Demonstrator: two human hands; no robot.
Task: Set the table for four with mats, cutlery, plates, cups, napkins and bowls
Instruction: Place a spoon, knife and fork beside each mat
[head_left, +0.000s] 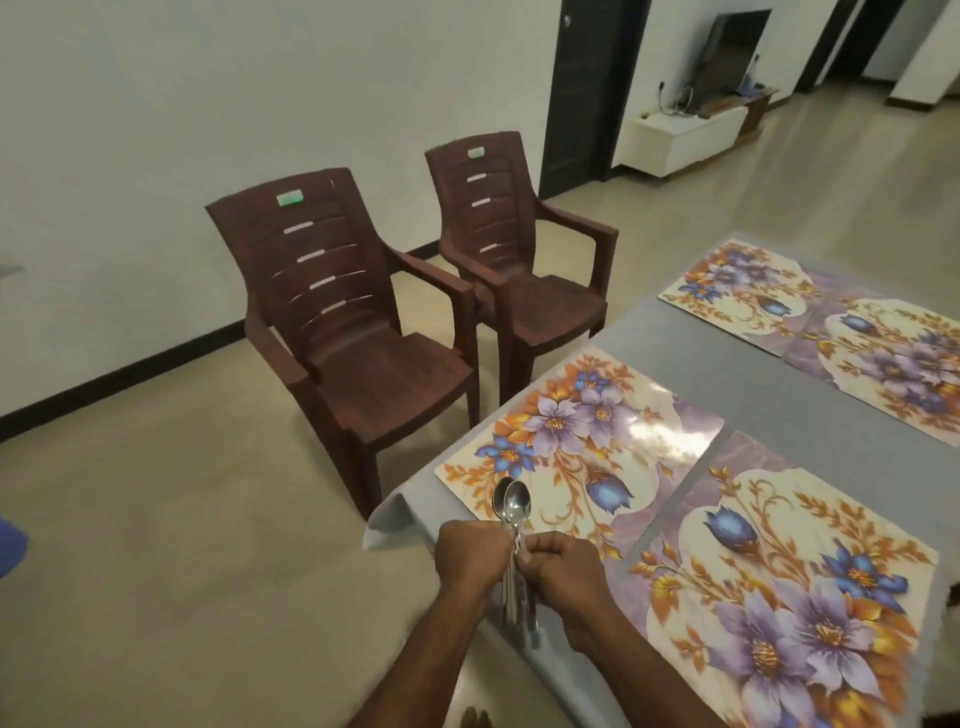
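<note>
Now one spoon (511, 506) should be peeled from the bundle pinched in left hand (470, 552) and right hand (558, 569), then laid beside the nearest mat (576, 447).

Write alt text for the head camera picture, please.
Both hands, left hand and right hand, grip a bundle of spoons above the corner of a grey table with four flowered mats. Two brown chairs stand beside it.
</note>
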